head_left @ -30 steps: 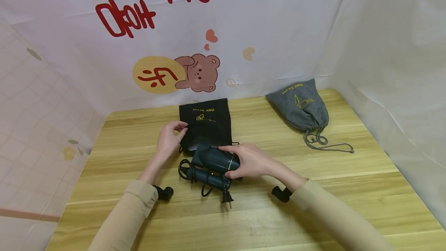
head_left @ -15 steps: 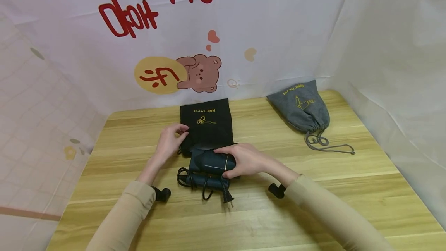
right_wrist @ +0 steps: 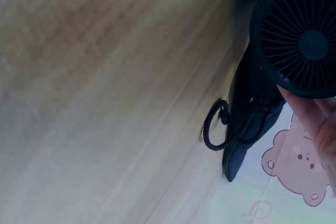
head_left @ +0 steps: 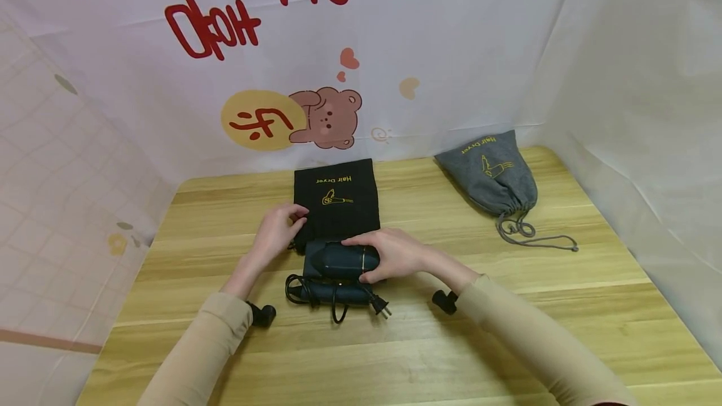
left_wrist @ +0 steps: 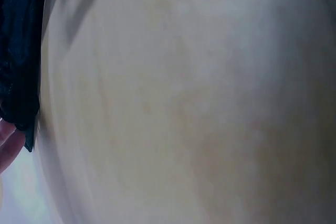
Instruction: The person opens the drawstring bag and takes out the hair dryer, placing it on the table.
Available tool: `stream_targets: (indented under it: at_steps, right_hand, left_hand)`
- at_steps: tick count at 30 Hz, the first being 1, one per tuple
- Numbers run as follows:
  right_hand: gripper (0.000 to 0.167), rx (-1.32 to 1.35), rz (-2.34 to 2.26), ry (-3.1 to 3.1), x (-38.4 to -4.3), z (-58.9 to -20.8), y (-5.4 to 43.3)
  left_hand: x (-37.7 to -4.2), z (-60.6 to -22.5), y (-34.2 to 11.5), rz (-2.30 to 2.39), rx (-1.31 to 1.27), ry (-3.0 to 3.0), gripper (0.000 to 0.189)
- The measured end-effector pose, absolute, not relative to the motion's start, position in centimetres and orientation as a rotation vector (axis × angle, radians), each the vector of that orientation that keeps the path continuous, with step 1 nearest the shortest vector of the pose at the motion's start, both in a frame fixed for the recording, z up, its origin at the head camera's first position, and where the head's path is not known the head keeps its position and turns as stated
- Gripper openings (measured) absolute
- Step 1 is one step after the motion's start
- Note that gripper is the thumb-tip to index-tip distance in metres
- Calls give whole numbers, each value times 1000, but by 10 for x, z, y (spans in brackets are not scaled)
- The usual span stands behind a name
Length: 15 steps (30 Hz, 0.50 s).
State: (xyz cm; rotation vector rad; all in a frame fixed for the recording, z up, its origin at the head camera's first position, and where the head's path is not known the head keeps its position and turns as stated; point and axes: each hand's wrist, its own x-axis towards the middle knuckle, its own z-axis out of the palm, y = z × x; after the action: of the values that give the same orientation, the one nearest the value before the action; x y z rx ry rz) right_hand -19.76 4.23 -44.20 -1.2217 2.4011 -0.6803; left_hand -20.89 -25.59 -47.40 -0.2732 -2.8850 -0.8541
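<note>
Stretching left to right mid-frame, just below the black bag (head_left: 338, 215), the dryer (head_left: 335, 260) has its right end gripped by the nearer right hand (head_left: 399, 252), while the left hand (head_left: 277, 229) pinches the bag's left edge.

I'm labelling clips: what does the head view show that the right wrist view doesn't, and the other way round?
Only the head view shows the left hand at the edge of the black pouch, the grey pouch, and the plug.

Only the right wrist view shows the round ribbed vent on the end of the hair dryer.

Both show the right hand holding the hair dryer, the black pouch, the table and the bear picture.
</note>
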Motion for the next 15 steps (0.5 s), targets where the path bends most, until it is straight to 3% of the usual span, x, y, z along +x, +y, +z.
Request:
stream_targets:
  at_steps: [15]
  right_hand:
    - [71,-1213,-681,2361,-204,-450,39]
  left_hand:
    - [-206,-476,-256,-689,-294,-2981,26]
